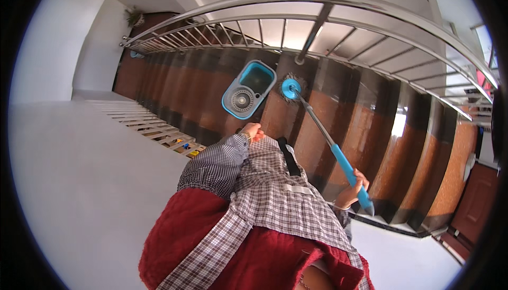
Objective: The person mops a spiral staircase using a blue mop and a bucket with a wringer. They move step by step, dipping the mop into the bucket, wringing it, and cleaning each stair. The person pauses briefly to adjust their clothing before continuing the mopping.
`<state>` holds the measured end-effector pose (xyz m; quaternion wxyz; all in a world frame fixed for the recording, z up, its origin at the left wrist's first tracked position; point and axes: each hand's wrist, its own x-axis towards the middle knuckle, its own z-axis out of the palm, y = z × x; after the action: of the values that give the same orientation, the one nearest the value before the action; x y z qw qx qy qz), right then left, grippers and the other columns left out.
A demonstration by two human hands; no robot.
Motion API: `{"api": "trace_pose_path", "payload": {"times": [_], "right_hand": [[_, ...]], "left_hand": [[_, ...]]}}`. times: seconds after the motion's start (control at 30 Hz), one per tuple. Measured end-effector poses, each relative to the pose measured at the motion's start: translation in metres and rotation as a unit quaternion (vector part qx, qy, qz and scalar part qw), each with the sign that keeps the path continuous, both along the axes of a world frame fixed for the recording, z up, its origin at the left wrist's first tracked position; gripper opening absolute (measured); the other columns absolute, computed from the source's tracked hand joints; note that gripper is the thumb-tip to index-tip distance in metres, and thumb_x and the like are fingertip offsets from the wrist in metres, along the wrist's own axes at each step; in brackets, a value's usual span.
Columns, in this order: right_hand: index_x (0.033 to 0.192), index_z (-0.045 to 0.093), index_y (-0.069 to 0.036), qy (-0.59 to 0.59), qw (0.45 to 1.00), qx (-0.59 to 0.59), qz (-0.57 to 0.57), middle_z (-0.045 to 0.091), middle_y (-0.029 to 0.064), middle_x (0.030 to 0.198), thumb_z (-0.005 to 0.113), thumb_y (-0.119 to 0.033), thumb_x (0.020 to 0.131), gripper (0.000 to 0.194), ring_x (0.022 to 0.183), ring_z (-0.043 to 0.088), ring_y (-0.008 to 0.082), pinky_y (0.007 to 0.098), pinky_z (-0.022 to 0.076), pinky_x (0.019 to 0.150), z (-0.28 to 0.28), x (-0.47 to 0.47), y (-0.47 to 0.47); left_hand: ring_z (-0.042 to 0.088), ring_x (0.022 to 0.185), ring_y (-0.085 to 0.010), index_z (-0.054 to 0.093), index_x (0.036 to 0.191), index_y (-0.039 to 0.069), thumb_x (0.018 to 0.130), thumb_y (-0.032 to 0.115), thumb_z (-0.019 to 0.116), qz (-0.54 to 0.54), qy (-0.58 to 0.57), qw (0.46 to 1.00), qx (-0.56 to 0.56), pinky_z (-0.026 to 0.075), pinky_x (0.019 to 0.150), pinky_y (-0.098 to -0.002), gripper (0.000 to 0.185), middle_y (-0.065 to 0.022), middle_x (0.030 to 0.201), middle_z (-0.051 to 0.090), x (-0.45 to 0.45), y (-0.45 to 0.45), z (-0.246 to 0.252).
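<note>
My right hand point(352, 190) grips the blue sleeve near the upper end of a spin mop's handle point(344, 163). The metal pole slants up and left to a round blue mop head point(291, 88) with dark grey strands spread on a stair tread. Just left of it stands a blue and grey mop bucket point(249, 89), with dark water in one half and a round spinning basket point(241, 99) in the other. Below the bucket, apart from it, hangs my left hand point(254, 132), fingers curled and nothing visible in them.
Reddish-brown stairs with dark borders point(359, 131) run across the view. A stainless steel railing point(317, 20) lines their far side. Left of me are a white wall point(79, 171) and a slatted opening point(158, 131). A potted plant point(135, 18) stands at far left, a brown door point(474, 200) at right.
</note>
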<state>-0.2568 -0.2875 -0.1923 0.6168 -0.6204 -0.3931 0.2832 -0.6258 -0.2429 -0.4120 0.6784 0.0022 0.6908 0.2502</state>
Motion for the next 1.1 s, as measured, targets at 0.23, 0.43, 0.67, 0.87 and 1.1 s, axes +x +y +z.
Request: {"api": "trace_pose_path", "payload": {"times": [0.23, 0.43, 0.67, 0.87, 1.1], "right_hand": [[0.107, 0.051, -0.005, 0.372, 0.838, -0.065, -0.394, 0.051, 0.0147, 0.101, 0.059, -0.019, 0.082, 0.030, 0.086, 0.059, 0.0256, 0.0342, 0.0544, 0.068, -0.217, 0.038, -0.138], [0.100, 0.052, 0.000, 0.343, 0.749, -0.119, -0.554, 0.060, 0.0205, 0.084, 0.053, -0.051, 0.077, 0.056, 0.075, 0.063, 0.0302, 0.0364, 0.0564, 0.063, -0.264, -0.031, -0.200], [0.097, 0.054, 0.004, 0.315, 0.743, -0.116, -0.580, 0.061, 0.0145, 0.088, 0.047, -0.049, 0.084, 0.054, 0.083, 0.061, 0.0247, 0.0336, 0.0540, 0.074, -0.240, -0.134, -0.203], [0.100, 0.050, 0.001, 0.349, 0.762, -0.127, -0.530, 0.058, 0.0132, 0.091, 0.051, -0.047, 0.084, 0.050, 0.081, 0.060, 0.0225, 0.0265, 0.0549, 0.069, -0.210, -0.169, -0.174], [0.095, 0.059, 0.000, 0.407, 0.721, -0.163, -0.536, 0.064, 0.0128, 0.088, 0.042, -0.057, 0.083, 0.061, 0.081, 0.062, 0.0221, 0.0278, 0.0540, 0.070, -0.197, -0.277, -0.182]], "left_hand": [[0.065, 0.070, -0.0224, 0.046, 0.109, 0.003, 0.091, 0.025, 0.042, 0.012, 0.120, 0.992, -0.033, 0.043, 0.040, -0.0287, 0.029, -0.0089, 0.083, 0.059, -0.121, -0.058, 0.001], [0.065, 0.073, -0.0218, 0.046, 0.115, 0.006, 0.089, 0.023, 0.046, 0.004, 0.119, 0.991, -0.056, 0.048, 0.045, -0.0272, 0.031, -0.0082, 0.088, 0.059, -0.201, -0.053, -0.062], [0.063, 0.063, -0.0181, 0.050, 0.103, 0.008, 0.089, 0.024, 0.047, -0.022, 0.073, 0.996, 0.040, 0.045, 0.044, -0.0277, 0.022, -0.0065, 0.075, 0.059, -0.308, -0.036, -0.110], [0.064, 0.062, -0.0200, 0.053, 0.098, 0.006, 0.087, 0.019, 0.043, 0.011, 0.143, 0.990, 0.001, 0.044, 0.038, -0.0279, 0.020, -0.0068, 0.071, 0.058, -0.393, -0.045, -0.114], [0.064, 0.064, -0.0197, 0.052, 0.105, 0.007, 0.089, 0.021, 0.044, -0.039, 0.142, 0.984, -0.096, 0.044, 0.038, -0.0284, 0.022, -0.0062, 0.073, 0.059, -0.398, -0.089, -0.133]]}}
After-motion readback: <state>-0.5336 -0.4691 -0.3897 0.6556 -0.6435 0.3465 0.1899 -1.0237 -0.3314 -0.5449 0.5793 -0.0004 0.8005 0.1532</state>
